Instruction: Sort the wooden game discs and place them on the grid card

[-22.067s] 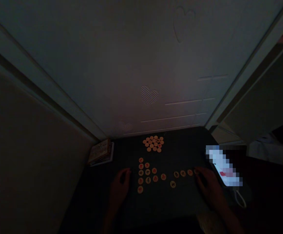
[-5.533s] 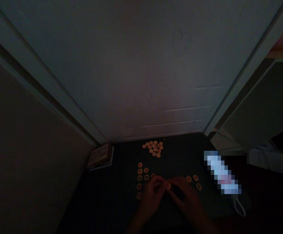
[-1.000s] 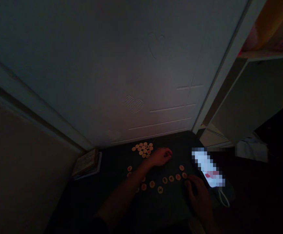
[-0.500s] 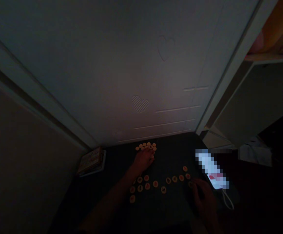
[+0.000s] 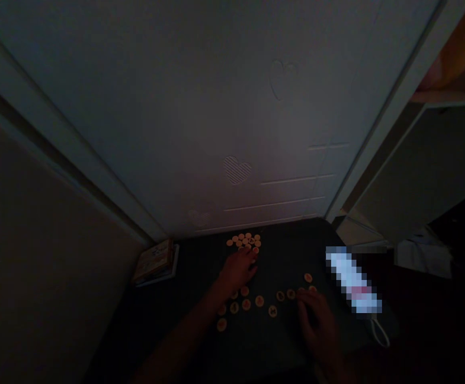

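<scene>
The scene is very dark. A cluster of small round tan discs [image 5: 245,241] lies at the far edge of a dark table [image 5: 200,266], by the wall. My left hand [image 5: 238,269] reaches forward, its fingertips at the near edge of that cluster; its fingers are curled, and what they hold is hidden. More discs with red or dark marks [image 5: 246,304] lie spread in rows nearer to me. My right hand [image 5: 316,320] rests palm down on the table, fingertips touching the right end of a row of discs [image 5: 290,294].
A lit phone [image 5: 353,280] lies at the table's right side with a white cable [image 5: 379,332] trailing from it. A small box [image 5: 155,260] sits at the far left corner. A pale door panel [image 5: 236,133] with heart shapes rises behind; shelving [image 5: 416,170] stands on the right.
My left hand drew back slightly from the disc cluster toward me. My right hand slid left along the row of discs. The view shifted a little.
</scene>
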A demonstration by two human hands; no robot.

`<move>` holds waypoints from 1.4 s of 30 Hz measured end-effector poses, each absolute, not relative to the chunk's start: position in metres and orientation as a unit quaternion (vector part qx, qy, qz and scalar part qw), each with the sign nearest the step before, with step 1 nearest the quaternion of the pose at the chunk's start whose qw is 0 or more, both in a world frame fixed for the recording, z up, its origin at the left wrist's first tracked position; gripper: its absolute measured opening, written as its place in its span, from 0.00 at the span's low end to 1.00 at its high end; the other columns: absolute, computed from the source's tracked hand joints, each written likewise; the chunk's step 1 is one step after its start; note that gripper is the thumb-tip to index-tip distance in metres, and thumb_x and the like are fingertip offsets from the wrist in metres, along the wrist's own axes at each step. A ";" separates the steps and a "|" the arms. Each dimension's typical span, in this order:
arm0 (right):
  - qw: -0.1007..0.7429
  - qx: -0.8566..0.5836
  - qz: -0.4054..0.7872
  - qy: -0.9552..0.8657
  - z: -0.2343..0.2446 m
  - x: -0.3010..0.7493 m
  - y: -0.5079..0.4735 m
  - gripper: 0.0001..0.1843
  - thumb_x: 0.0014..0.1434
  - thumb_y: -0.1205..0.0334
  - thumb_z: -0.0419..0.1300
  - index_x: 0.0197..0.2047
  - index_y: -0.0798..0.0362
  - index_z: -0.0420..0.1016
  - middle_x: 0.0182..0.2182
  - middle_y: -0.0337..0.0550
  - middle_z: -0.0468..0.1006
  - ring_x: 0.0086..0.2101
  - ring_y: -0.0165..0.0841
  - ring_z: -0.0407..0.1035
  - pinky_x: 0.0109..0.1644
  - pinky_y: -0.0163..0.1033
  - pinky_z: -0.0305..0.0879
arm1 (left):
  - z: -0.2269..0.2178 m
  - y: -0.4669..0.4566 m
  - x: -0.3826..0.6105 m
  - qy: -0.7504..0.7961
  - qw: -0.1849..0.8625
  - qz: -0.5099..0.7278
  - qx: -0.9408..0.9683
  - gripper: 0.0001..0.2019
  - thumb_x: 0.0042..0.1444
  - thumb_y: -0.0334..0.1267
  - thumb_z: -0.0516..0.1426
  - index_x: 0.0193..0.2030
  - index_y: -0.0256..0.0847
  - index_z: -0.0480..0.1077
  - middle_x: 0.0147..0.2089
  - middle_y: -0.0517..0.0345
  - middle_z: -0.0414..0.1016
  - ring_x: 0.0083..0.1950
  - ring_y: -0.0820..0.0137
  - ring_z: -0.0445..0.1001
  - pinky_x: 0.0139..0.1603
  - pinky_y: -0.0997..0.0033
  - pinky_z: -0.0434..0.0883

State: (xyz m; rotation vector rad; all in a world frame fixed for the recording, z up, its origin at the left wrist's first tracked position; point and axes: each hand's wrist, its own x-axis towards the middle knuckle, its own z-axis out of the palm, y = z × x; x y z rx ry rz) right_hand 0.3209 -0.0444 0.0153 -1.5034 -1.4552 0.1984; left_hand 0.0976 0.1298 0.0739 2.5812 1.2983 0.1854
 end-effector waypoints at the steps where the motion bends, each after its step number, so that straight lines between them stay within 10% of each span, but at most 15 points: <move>1: 0.498 -0.615 0.083 -0.605 0.016 0.318 -0.043 0.11 0.67 0.57 0.58 0.48 0.46 0.79 0.45 0.48 0.82 0.48 0.44 0.76 0.59 0.58 0.68 | 0.074 0.131 0.097 0.448 0.123 0.063 0.884 0.12 0.59 0.35 0.60 0.50 0.44 0.70 0.57 0.51 0.72 0.58 0.59 0.72 0.57 0.60 0.71; 17: 0.490 -0.605 0.119 -0.616 0.023 0.304 -0.036 0.12 0.68 0.57 0.56 0.49 0.47 0.79 0.45 0.48 0.82 0.48 0.42 0.76 0.52 0.49 0.74 | 0.083 0.124 0.110 0.443 0.203 0.094 0.868 0.13 0.56 0.33 0.61 0.48 0.44 0.72 0.49 0.55 0.78 0.47 0.66 0.77 0.50 0.68 0.72; 27: 0.496 -0.588 0.159 -0.618 0.040 0.288 -0.029 0.10 0.66 0.59 0.59 0.48 0.46 0.78 0.45 0.45 0.83 0.46 0.41 0.77 0.53 0.49 0.73 | 0.093 0.040 0.124 0.404 0.613 0.269 0.624 0.12 0.59 0.45 0.62 0.43 0.40 0.73 0.41 0.53 0.81 0.43 0.66 0.80 0.44 0.69 0.75; 42: 0.482 -0.570 0.217 -0.629 0.041 0.280 -0.043 0.08 0.65 0.56 0.61 0.46 0.44 0.80 0.42 0.43 0.84 0.43 0.39 0.78 0.50 0.44 0.75 | 0.073 -0.006 0.117 0.480 0.614 0.343 0.524 0.16 0.63 0.50 0.59 0.49 0.41 0.74 0.48 0.51 0.81 0.48 0.63 0.79 0.52 0.65 0.74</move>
